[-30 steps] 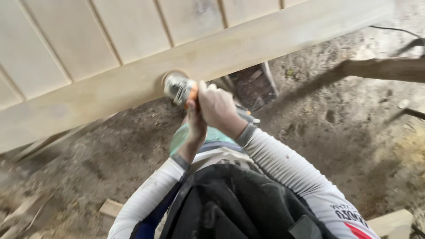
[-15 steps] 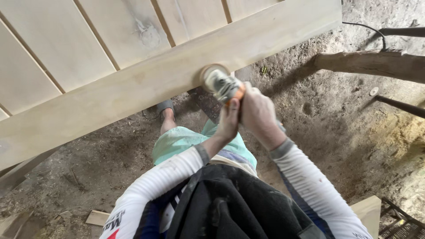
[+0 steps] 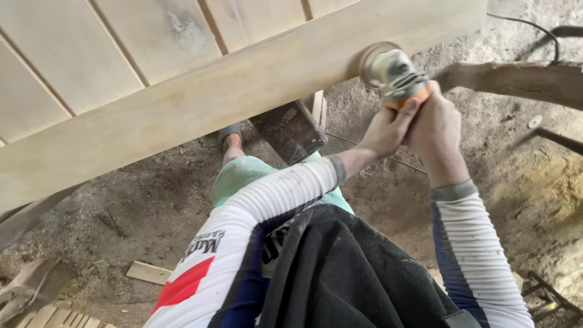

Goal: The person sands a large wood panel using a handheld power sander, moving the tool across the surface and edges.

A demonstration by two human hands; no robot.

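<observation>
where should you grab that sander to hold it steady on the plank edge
By the orange body behind the sander, from the side away from the plank, as the left hand and right hand do. Its disc end faces the wood, leaving only the rear free.

Rough log (image 3: 516, 79), black cable (image 3: 534, 27), wood offcut (image 3: 146, 273), dusty earthen floor (image 3: 516, 182)

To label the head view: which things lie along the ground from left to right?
Wood scraps → small flat offcut → sandalled foot → dark wooden block → metal frame.
</observation>
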